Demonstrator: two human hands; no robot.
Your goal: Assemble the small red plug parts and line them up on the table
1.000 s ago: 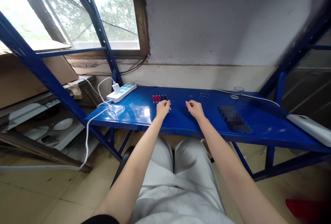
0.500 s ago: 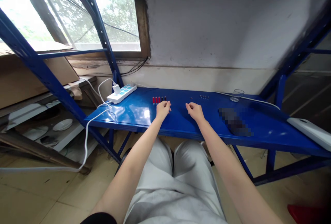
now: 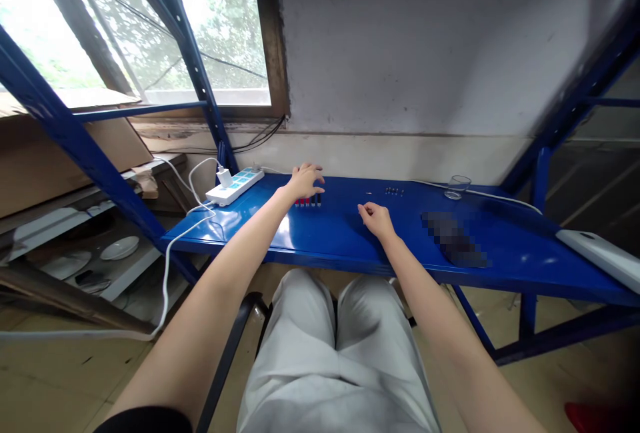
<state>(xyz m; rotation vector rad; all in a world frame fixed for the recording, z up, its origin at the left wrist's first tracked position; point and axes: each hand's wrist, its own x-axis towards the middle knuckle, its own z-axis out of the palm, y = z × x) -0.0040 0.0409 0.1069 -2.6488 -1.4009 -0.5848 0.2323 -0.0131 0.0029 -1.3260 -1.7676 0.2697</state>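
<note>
My left hand (image 3: 306,181) reaches over the far part of the blue table (image 3: 335,236), palm down with its fingers apart. Beneath it stands a row of small red and black cylinders (image 3: 313,202), partly hidden by the hand; I cannot tell whether it touches them. Farther right, my right hand (image 3: 376,218) rests low near the table's front, its fingers curled together. Whatever those fingers may hold does not show. Behind this hand lies one tiny piece (image 3: 369,193), and to its right is a row of several small metallic pieces (image 3: 395,191).
A white power strip (image 3: 235,186) with a plugged-in charger sits at the left end. Toward the right are a clear glass (image 3: 457,186), a blurred dark object (image 3: 454,240) and a white device (image 3: 600,256). Blue uprights frame both ends, and a white cable (image 3: 167,280) hangs at the left.
My left hand has moved up and slightly left, from in front of the cylinder row to above it, and its fingers have spread. My right hand stays almost where it was.
</note>
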